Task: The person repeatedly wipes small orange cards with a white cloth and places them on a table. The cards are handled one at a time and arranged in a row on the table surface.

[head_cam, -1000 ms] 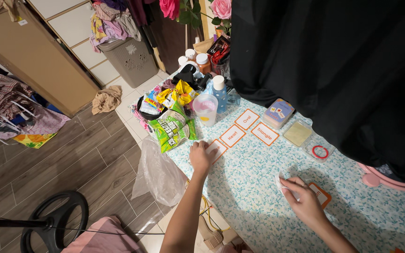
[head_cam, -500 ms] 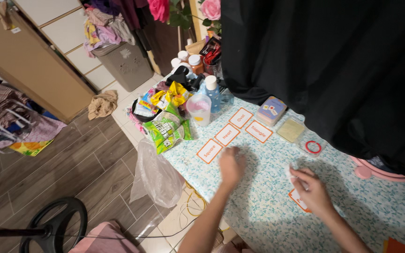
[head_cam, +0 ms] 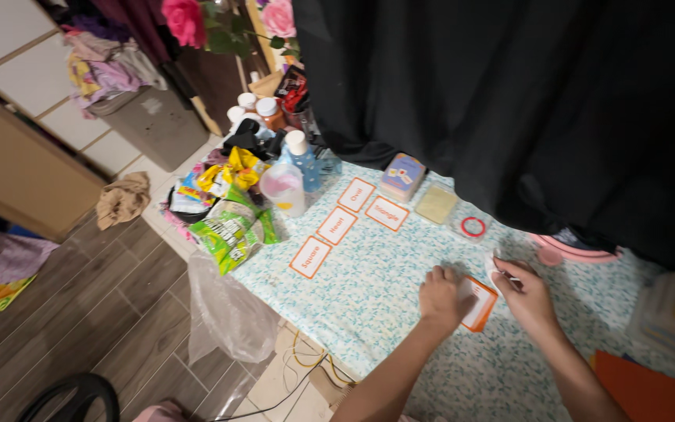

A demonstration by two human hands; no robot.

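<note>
Partly covering an orange-bordered card [head_cam: 480, 306], the left hand [head_cam: 443, 299] lies flat; the right hand [head_cam: 526, 296] pinches something small, unclear.

Table [head_cam: 369, 289], covered in a pale floral cloth. At its middle, four orange-bordered cards [head_cam: 337, 225]. At twelve o'clock, a card box [head_cam: 402, 176], a clear case [head_cam: 436, 205] and a lid holding a red ring [head_cam: 473, 227]. At ten o'clock, snack packets [head_cam: 228, 230], a tinted cup [head_cam: 283, 187] and a blue bottle [head_cam: 303, 159]. At four o'clock, another orange-bordered card [head_cam: 478, 303].
</note>
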